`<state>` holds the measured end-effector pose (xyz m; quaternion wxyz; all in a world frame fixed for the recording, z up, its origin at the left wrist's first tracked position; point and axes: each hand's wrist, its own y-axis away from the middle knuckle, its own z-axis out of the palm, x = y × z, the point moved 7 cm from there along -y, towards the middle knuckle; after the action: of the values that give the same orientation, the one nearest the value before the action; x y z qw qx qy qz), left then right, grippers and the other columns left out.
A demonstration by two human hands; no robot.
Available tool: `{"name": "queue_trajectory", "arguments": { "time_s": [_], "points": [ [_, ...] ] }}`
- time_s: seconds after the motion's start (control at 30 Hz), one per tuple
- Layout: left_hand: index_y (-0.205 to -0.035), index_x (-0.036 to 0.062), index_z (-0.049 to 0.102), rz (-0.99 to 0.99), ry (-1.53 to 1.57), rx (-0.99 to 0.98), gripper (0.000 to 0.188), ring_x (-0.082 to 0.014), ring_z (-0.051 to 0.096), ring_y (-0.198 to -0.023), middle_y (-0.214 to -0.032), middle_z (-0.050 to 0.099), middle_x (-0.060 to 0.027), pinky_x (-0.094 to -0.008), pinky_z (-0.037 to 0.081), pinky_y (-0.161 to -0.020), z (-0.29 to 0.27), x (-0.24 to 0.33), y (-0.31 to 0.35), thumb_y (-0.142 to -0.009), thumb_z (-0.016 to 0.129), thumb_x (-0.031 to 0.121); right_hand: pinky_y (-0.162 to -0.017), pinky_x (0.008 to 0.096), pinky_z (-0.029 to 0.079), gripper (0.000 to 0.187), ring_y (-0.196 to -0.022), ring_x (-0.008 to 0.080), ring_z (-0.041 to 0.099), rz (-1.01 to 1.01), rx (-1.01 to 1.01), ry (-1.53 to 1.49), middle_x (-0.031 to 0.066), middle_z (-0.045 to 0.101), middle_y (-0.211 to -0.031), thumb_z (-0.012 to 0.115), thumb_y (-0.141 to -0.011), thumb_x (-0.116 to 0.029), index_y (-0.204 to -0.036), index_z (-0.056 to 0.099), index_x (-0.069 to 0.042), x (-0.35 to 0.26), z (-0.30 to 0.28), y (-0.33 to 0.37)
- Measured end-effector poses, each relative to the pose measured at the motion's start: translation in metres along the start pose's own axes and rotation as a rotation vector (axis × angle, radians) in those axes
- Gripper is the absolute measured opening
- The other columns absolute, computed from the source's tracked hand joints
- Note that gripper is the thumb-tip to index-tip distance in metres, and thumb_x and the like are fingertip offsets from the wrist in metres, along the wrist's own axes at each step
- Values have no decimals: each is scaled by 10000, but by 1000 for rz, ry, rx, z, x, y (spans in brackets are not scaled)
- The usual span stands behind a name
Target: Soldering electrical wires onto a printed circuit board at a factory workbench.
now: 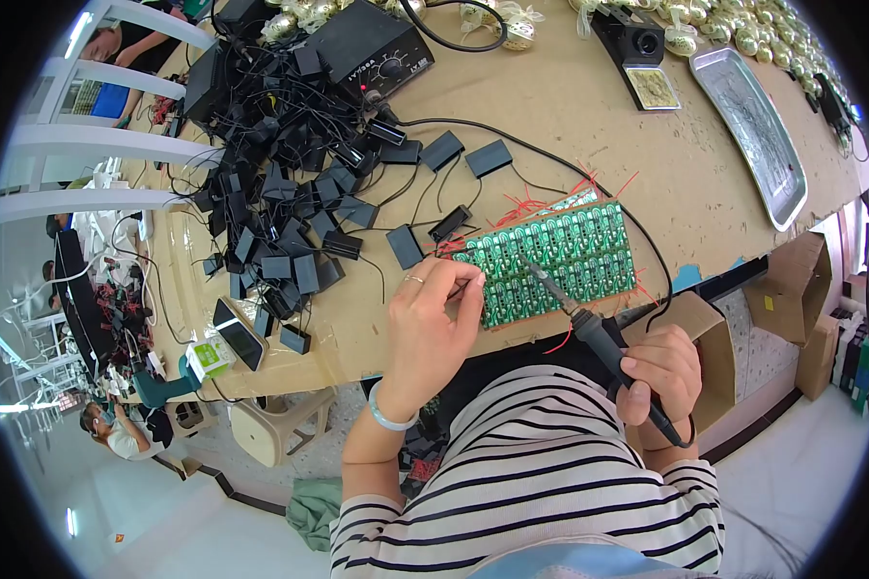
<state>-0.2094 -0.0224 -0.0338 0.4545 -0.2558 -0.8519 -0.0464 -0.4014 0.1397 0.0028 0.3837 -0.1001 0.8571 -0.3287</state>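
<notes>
Soldering iron (602, 344) is gripped in curled right hand (660, 374), likely for aim. Left hand (436, 314) seems pinched over PCB (572, 259), contents unclear.

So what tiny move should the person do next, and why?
Maybe bring the soldering iron a little left, toward the left hand. That hand has its thumb and finger close together by the green board's left end, near red wires, while the right hand points the iron's tip farther right.
</notes>
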Motion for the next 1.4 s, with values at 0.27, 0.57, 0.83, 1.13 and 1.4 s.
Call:
{"name": "queue_trajectory", "arguments": {
  "time_s": [0.27,0.57,0.83,1.13,1.4],
  "points": [
    [-978,-11,677,-4,-10,32,86,-205,670,-761,-939,665,-114,-305,529,-691,-12,6,2,-896,699,-3,-551,371,465,141,-575,252,584,17,55,26,101,623,-717,526,-942,-152,-901,588,-32,-3,1,-4],
    [-1043,16,679,291,-781,-94,300,-307,594,-1085,-1124,644,-100,-392,520,-934,-67,-48,8,-748,635,-24,-552,378,453,162,-569,253,566,47,92,59,98,610,-715,529,-958,-168,-898,588,-29,-2,-6,1],
    [-1048,16,661,328,-407,-45,187,-252,631,-1100,-1176,677,-115,-355,537,-888,-76,-73,10,-890,581,-45,-581,369,517,121,-629,252,633,14,12,9,100,675,-803,588,-931,-135,-960,627,-24,-3,-5,-2],
    [-1214,-9,629,-255,703,64,250,-130,430,-791,-922,463,-10,-274,377,-714,-76,-59,-15,-1078,460,117,-594,338,523,165,-633,231,637,-24,-12,4,74,679,-820,613,-807,-48,-967,647,-28,-4,-1,-4],
    [-1225,40,687,107,-175,-49,314,-183,462,-824,-933,432,-75,-284,426,-753,-27,11,-25,-963,552,-70,-593,339,517,203,-621,228,614,-3,-4,-21,72,676,-821,614,-785,-13,-983,653,-30,2,5,-10]
  ]
}}
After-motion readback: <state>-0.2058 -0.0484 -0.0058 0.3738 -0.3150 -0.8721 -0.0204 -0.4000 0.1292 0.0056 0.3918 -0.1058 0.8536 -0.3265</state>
